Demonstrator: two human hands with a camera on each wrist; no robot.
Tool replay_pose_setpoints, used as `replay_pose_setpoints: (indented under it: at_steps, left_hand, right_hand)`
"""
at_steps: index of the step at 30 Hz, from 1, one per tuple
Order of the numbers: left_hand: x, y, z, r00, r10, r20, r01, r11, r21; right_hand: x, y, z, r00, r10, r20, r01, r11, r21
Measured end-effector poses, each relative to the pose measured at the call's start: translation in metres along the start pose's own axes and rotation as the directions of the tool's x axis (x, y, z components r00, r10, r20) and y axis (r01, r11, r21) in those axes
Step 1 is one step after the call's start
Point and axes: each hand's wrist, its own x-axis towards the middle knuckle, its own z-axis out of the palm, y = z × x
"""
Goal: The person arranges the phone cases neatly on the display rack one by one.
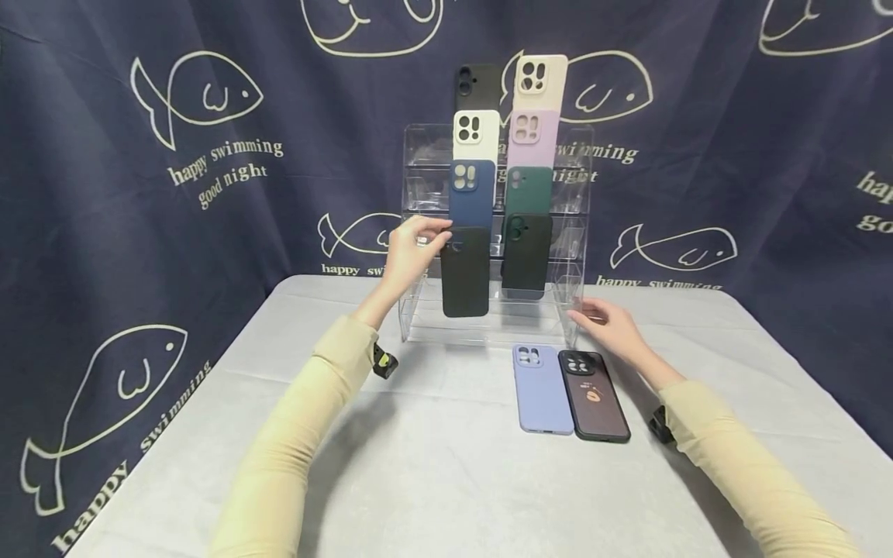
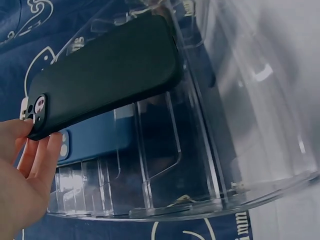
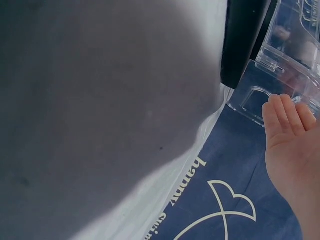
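Observation:
A black phone case [image 1: 466,279] is pinched at its upper corner, beside the camera cutout, between the thumb and fingers of my left hand [image 1: 410,254]. The case stands tilted before the lower part of a clear tiered display stand [image 1: 453,332]; in the left wrist view a blue case [image 2: 97,140] shows behind it. My right hand [image 1: 608,329] is at the stand's lower right side. In the right wrist view its fingers [image 3: 285,117] look fairly straight beside the clear plastic; whether they press on it I cannot tell.
The stand's left column holds black, white [image 1: 476,139] and blue cases; its right column holds cream, lilac [image 1: 533,143], green [image 1: 528,190] and black cases. A periwinkle case [image 1: 544,395] and a dark printed case [image 1: 596,399] lie on the table before the stand.

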Motion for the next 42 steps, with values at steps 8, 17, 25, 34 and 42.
replay_pose_setpoints:
  at_steps: [8, 17, 25, 34, 42]
  left_hand:
    - [0.025, 0.0, 0.0, 0.996, -0.006, -0.089, 0.004, 0.999, -0.031]
    - [0.039, -0.008, 0.008, 0.985, -0.054, -0.162, 0.05, 0.998, -0.028]
    - [0.037, -0.023, 0.027, 0.987, -0.062, -0.15, 0.054, 0.997, -0.054]
    - [0.031, -0.034, 0.04, 0.986, -0.14, -0.093, 0.137, 0.99, -0.042]
    - [0.03, -0.034, 0.041, 0.987, -0.155, -0.052, 0.154, 0.988, -0.027]
  right_hand:
    - [0.002, -0.001, -0.001, 1.0, 0.004, 0.008, -0.004, 1.0, -0.011]
    - [0.002, -0.002, -0.001, 1.0, 0.004, 0.021, -0.004, 1.0, -0.001]
    - [-0.001, 0.0, -0.002, 1.0, 0.01, 0.011, -0.01, 1.0, -0.009]
    - [-0.003, -0.002, 0.0, 1.0, 0.027, 0.012, -0.027, 1.0, 0.007]
    - [-0.002, -0.002, -0.002, 0.999, 0.027, 0.017, -0.027, 1.0, 0.016]
